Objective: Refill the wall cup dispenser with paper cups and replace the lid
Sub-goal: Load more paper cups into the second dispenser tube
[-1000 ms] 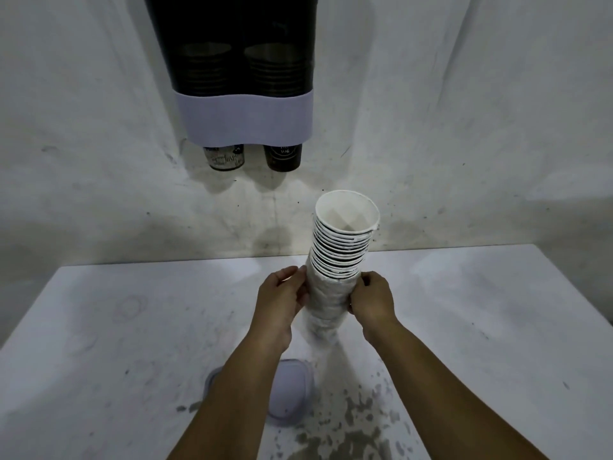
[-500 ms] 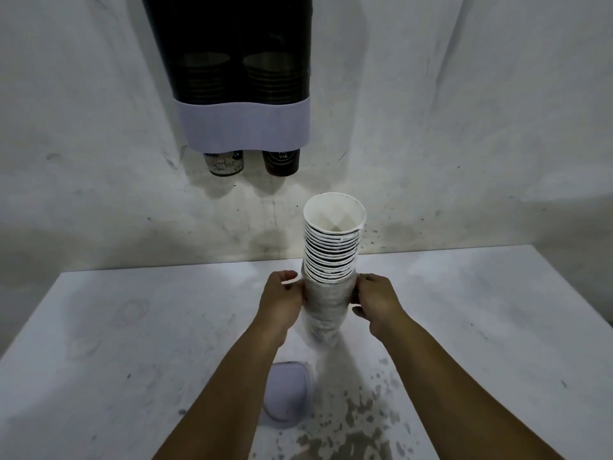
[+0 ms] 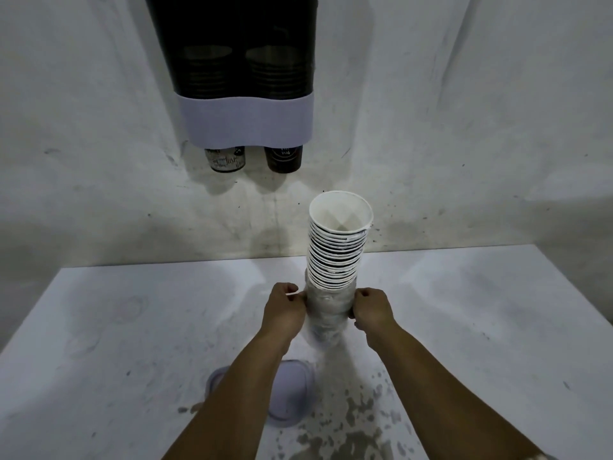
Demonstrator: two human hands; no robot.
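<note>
A tall stack of white paper cups (image 3: 336,247) stands upright on the table, its lower part inside a clear plastic sleeve (image 3: 326,310). My left hand (image 3: 283,310) pinches the sleeve on its left side and my right hand (image 3: 371,308) pinches it on the right. The dark two-tube wall dispenser (image 3: 242,61) with a pale band hangs above, a cup bottom poking out under each tube. The dispenser's pale lid (image 3: 293,391) lies flat on the table, partly hidden by my left forearm.
The white table (image 3: 116,343) meets the stained wall behind the cup stack. Dark chipped patches mark the table's front near my right forearm.
Both hands have slid lower along the stack, pulling the plastic sleeve down, so more cup rims stand bare above it. The stack stays upright in place.
</note>
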